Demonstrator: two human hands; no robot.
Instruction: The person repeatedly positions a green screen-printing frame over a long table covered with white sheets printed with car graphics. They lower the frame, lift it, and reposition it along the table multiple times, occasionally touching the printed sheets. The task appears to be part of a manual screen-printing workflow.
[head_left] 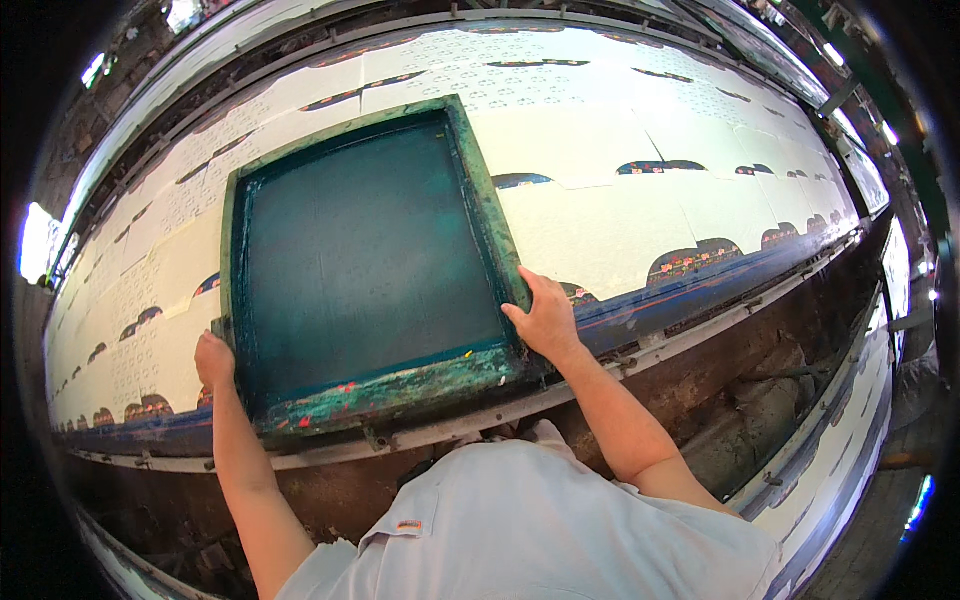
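A large screen printing frame [486, 205] lies in front of me over the long table, its green rim stained with paint. Inside the rim stretches a dark teal mesh [365, 245]. My left hand [215, 362] is closed on the frame's left side near its front corner, with the fingertips partly hidden. On the right side, my right hand [546, 316] grips the rim, thumb over the inner edge and fingers along the outside. Pale fabric [590, 215] with dark, flowered curved shapes covers the table around and beneath the frame.
A metal rail [690, 342] runs along the table's near edge, with small stops on it. Another rail borders the far side. At the lower right stands a second printed table [845, 480], across a brown, cluttered gap [745, 410].
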